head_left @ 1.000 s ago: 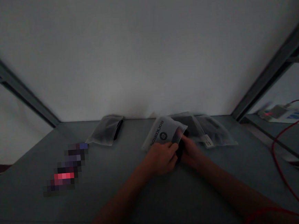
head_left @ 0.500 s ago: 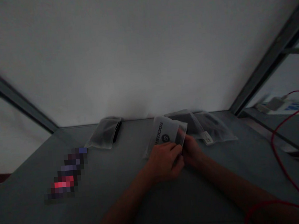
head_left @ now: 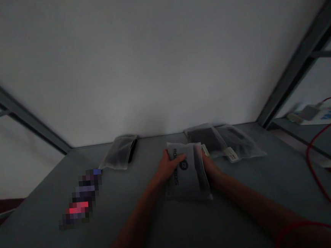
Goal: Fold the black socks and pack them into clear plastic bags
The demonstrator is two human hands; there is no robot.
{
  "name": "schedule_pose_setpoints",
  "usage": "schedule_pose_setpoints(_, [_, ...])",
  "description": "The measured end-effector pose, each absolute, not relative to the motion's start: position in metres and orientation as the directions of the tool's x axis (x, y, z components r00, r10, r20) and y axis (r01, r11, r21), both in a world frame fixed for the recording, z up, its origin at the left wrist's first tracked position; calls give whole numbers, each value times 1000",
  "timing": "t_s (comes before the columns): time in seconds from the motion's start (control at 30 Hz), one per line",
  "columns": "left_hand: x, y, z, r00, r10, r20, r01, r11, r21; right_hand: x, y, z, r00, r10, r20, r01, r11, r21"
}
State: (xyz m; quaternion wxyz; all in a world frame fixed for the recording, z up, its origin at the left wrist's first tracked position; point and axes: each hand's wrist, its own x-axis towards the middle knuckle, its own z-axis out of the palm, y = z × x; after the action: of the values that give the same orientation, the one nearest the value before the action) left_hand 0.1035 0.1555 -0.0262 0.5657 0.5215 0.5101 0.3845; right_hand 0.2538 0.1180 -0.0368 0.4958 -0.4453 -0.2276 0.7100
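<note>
A frosted plastic bag (head_left: 187, 185) with a dark round logo and printed lettering is between my hands above the grey shelf. Something dark shows inside along its right side. My left hand (head_left: 168, 165) grips the bag's left edge, thumb lying across the front and the other fingers mostly hidden behind it. At the right edge, my right hand (head_left: 213, 171) holds the bag from the side, its fingertips out of sight behind the plastic.
Two more clear bags lie at the back right, one with a dark flat item (head_left: 203, 137), the other crumpled (head_left: 240, 143). Another bag (head_left: 120, 152) lies back left, near a pixelated object (head_left: 81, 195). A red cable (head_left: 315, 177) loops down the right side. Metal posts (head_left: 296, 71) frame the shelf (head_left: 126, 203).
The bag has turned more upright and come nearer, its lettering now fuller in view. My left hand has shifted from the bag's right part to its left edge.
</note>
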Motion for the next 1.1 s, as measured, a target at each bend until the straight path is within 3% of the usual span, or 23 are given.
schedule_pose_setpoints(0.17, [101, 156, -27, 248, 948, -198, 73, 185, 980, 252, 120, -39, -104, 908, -405, -503, -399, -766])
schedule_pose_setpoints(0.33, [95, 164, -26, 253, 942, -220, 106, 199, 974, 249, 119, -36, -253, 896, -365, -576, -443, -687])
schedule_pose_setpoints(0.5, [75, 184, -26, 104, 986, -130, 330, 89, 940, 250, 128, -43, -359, 915, -184, -629, -382, -677])
schedule_pose_setpoints(0.63, [52, 200, -26, -130, 969, 209, 642, -78, 763, 253, 131, -56, -233, 963, -136, -585, -250, -772])
schedule_pose_setpoints(0.77, [44, 202, -27, -121, 859, 497, 825, -192, 532, 253, 126, -59, -220, 974, -53, -433, -146, -890])
schedule_pose_setpoints(0.87, [61, 189, -30, -3, 863, 505, 878, -239, 415, 254, 122, -54, -321, 947, -4, -345, -121, -931])
schedule_pose_setpoints(1.0, [95, 165, -35, 239, 880, 409, 891, -366, 268, 254, 122, -48, -391, 917, 78, -361, -75, -929])
schedule_pose_setpoints(1.1, [102, 161, -39, 277, 886, 373, 899, -375, 224, 254, 124, -49, -399, 912, 98, -391, -73, -918])
